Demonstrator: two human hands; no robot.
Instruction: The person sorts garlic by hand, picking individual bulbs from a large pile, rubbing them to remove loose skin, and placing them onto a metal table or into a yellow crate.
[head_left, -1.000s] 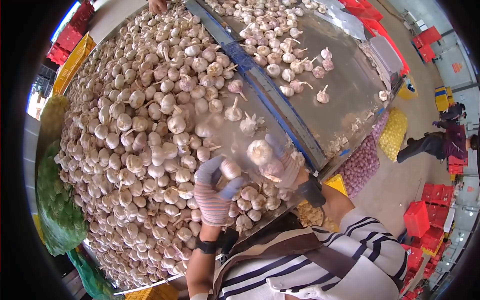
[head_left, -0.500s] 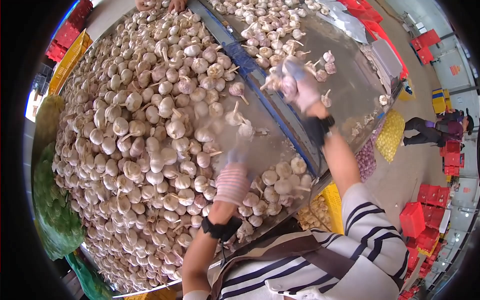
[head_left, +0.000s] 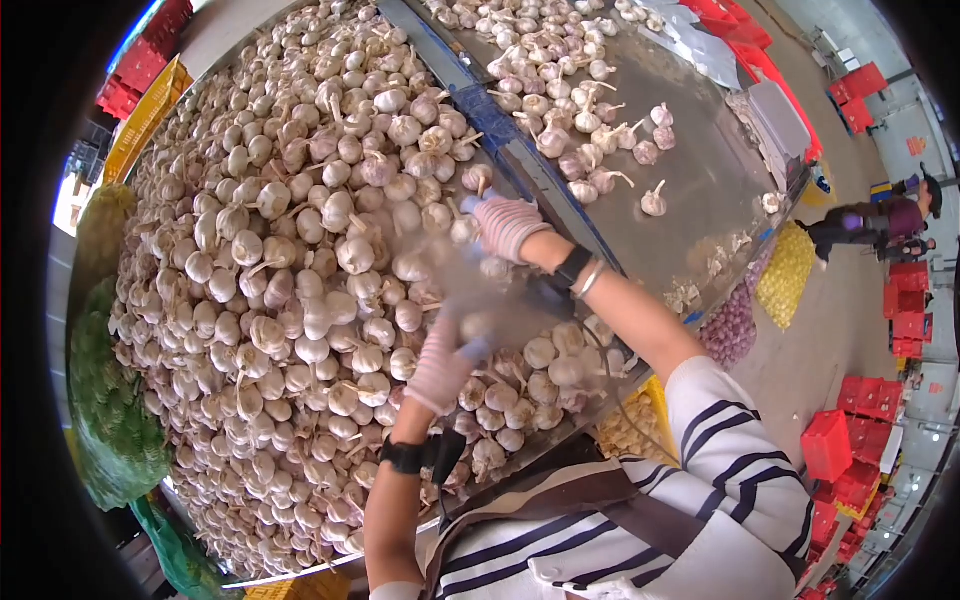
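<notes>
My right hand (head_left: 508, 226), in a striped glove with bluish fingertips, is over the left side of the blue divider. Its fingers look apart, beside a garlic bulb (head_left: 462, 231) on the table. Another garlic bulb (head_left: 495, 268) lies just below that hand. My left hand (head_left: 440, 365), gloved alike, hovers at the edge of the large garlic heap (head_left: 300, 270). Its thumb stands away from the fingers, which are smeared by motion. A pale blurred shape lies between them, and I cannot make out whether it is held.
A blue-edged divider (head_left: 540, 175) splits the metal table. Beyond it lies a smaller spread of garlic (head_left: 550, 70). Yellow (head_left: 785, 275) and purple (head_left: 732, 325) net sacks stand past the right edge. Red crates (head_left: 828, 440) and a person (head_left: 880, 222) are farther right.
My right hand has crossed back left over the divider, and the bulbs it was handling lie on the far side. My left hand has shifted slightly left. Another person's hands at the top are gone.
</notes>
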